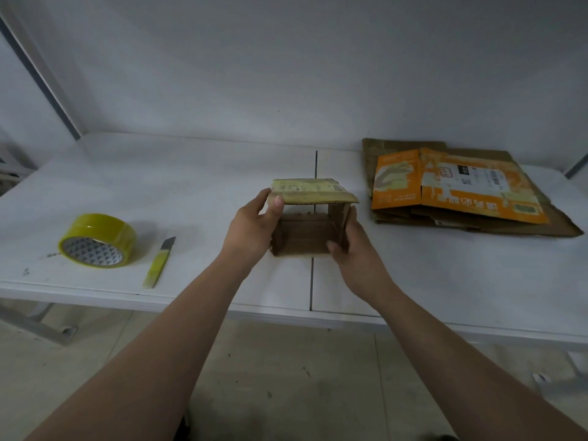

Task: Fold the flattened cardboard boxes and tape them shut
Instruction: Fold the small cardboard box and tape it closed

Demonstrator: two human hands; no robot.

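Against a plain white wall, the white surface carries a tape roll, a knife and flattened boxes, while both outstretched hands, left hand and right hand, grasp a small open box with curled fingers.

Print on the orange box (blurred characters) — nothing legible.

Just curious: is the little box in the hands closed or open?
Open. The small box, gripped by the left hand and right hand, shows its hollow inside to the camera.
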